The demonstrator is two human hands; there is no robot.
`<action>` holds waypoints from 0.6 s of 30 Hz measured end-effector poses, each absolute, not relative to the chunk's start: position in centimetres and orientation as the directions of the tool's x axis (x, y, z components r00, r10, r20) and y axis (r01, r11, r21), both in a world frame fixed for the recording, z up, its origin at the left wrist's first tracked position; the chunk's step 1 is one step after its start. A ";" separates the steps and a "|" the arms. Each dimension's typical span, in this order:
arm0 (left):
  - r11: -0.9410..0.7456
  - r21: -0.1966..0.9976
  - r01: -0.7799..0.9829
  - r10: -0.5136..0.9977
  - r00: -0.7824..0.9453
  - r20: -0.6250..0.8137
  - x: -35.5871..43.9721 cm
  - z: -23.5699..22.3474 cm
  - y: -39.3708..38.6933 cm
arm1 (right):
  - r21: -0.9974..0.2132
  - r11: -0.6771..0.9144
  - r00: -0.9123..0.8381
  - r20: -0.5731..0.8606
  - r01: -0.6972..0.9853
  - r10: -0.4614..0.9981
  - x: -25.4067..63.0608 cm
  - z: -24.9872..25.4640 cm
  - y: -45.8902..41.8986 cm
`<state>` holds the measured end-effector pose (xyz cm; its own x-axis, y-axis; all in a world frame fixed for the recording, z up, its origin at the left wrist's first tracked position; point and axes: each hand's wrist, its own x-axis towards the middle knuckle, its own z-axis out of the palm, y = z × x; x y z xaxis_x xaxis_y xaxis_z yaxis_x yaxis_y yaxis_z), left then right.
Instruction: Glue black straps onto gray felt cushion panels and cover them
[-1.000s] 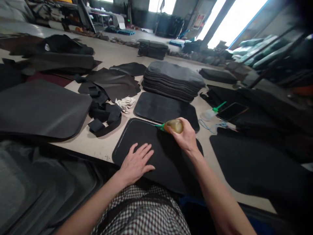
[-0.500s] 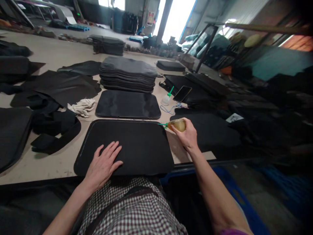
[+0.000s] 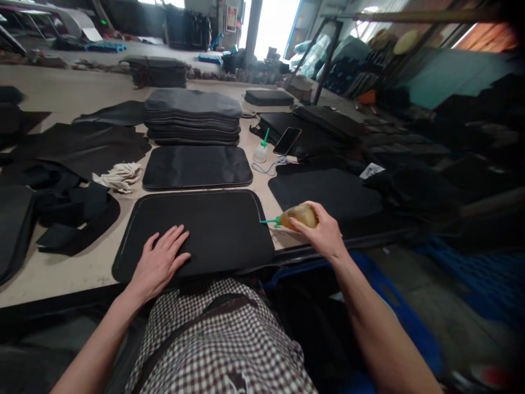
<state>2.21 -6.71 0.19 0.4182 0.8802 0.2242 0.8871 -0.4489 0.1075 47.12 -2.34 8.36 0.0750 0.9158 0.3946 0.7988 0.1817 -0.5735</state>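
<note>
A black rounded panel (image 3: 221, 235) lies flat at the table's front edge, with a thin pale line along its left, far and upper right margins. My left hand (image 3: 161, 260) rests on its left part, fingers stretched out and palm down. In my right hand (image 3: 324, 230) is a squeeze bottle (image 3: 298, 217) of yellowish-brown liquid, tipped sideways. Its narrow green nozzle points left and meets the panel's right margin. Just behind lies another shiny black panel (image 3: 197, 167), with a tall stack of black panels (image 3: 192, 117) beyond it.
A second squeeze bottle (image 3: 260, 152) with a green nozzle stands near a phone (image 3: 287, 141) and a blue cord (image 3: 266, 168). White gloves (image 3: 118, 177) and black strips (image 3: 82, 219) lie to the left. A flat black sheet (image 3: 324, 189) is at right; a blue crate (image 3: 381, 295) sits below the table edge.
My right hand has drawn the bottle nearer along the panel's right margin, and the pale line now reaches further down that side. My left hand stays flat on the panel. The view has shifted slightly.
</note>
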 end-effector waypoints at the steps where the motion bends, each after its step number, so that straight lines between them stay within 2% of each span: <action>1: -0.447 0.114 0.887 0.882 0.416 0.223 2.2 0.3 -6.7 | -0.593 0.171 0.079 0.371 0.787 0.925 47.4 8.4 -3.4; 6: -0.442 0.129 0.888 0.889 0.414 0.198 2.5 0.8 -6.9 | -0.663 0.084 0.109 0.245 0.744 0.963 48.9 8.2 -8.3; 13: -0.434 0.164 0.886 0.897 0.409 0.166 2.3 0.6 -6.8 | -0.739 0.004 0.173 0.163 0.674 0.971 48.3 7.1 -12.9; 18: -0.399 0.294 0.868 0.916 0.390 0.092 1.9 1.3 -6.7 | -0.793 0.013 0.158 0.137 0.609 0.978 45.1 6.1 -13.5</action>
